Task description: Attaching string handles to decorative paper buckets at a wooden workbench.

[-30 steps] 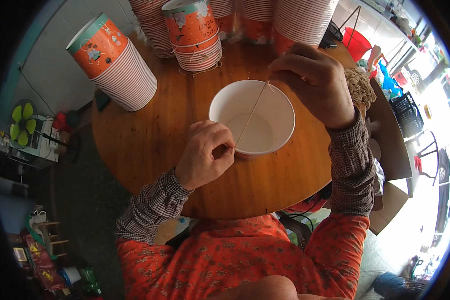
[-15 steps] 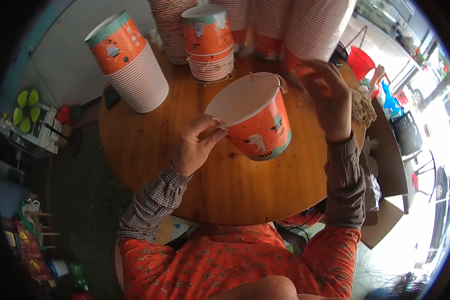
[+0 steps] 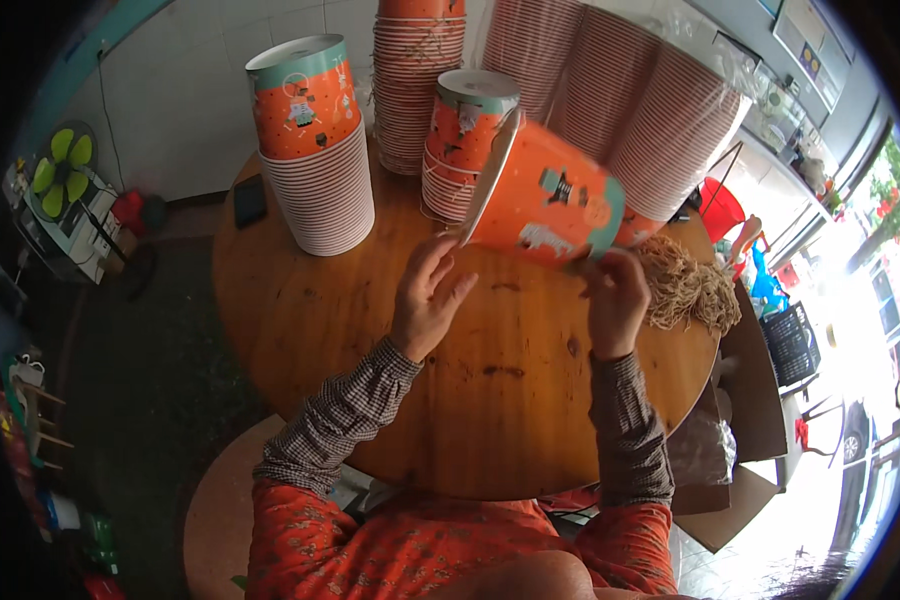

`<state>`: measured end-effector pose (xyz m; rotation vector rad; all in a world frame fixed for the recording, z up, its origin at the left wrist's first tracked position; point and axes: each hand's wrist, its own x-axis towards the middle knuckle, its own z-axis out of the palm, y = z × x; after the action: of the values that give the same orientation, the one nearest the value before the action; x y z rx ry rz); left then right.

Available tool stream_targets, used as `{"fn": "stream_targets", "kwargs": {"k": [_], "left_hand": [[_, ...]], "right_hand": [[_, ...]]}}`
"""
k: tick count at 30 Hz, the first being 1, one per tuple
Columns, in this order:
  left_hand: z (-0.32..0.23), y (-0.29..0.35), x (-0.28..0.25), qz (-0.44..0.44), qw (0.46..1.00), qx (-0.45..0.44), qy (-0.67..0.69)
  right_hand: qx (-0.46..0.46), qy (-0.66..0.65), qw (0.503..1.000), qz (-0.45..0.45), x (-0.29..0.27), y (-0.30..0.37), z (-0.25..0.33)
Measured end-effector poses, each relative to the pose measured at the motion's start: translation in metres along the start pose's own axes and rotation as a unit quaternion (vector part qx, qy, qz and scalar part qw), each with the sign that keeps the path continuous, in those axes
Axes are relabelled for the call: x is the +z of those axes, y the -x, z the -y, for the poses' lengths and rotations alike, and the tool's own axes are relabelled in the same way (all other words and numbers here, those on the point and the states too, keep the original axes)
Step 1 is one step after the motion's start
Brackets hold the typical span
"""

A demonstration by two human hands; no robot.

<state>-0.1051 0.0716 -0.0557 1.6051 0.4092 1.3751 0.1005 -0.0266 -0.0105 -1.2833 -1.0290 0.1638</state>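
Observation:
An orange paper bucket (image 3: 560, 195) with a green base band and cartoon figures is tipped on its side above the table, its mouth turned left. My right hand (image 3: 618, 300) grips the bucket's green base end with closed fingers. At the rim's lower edge, my left hand (image 3: 432, 300) touches with its fingertips, the thumb spread apart. A stack of upside-down matching buckets (image 3: 320, 190) stands at the left. Behind the held bucket is a shorter stack (image 3: 460, 140), with thin string loops around its rims.
Taller stacks of buckets (image 3: 420, 90) and plastic-wrapped ones (image 3: 680, 130) line the back of the round wooden table (image 3: 450, 400). A bundle of tan string (image 3: 695, 285) lies at the right edge. A dark phone-like object (image 3: 251, 201) rests at the left edge.
The bucket has swung up onto its side, mouth now leftward. My right hand came down from the air to its base; my left hand's pinch on the rim loosened. The view shifted.

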Motion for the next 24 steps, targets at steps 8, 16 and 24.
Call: {"fn": "stream_targets", "kwargs": {"k": [8,16,24], "left_hand": [[0.032,0.020,-0.033,0.062,0.961,0.090,-0.254],[0.035,0.030,-0.030,0.147,0.953,0.064,-0.256],[0.031,0.039,-0.026,0.198,0.944,0.046,-0.261]], "right_hand": [[-0.419,0.406,0.812,0.016,0.038,-0.154,0.079],[-0.439,0.535,0.699,0.181,0.131,-0.254,0.065],[-0.389,0.542,0.696,0.266,0.178,-0.242,0.015]]}}
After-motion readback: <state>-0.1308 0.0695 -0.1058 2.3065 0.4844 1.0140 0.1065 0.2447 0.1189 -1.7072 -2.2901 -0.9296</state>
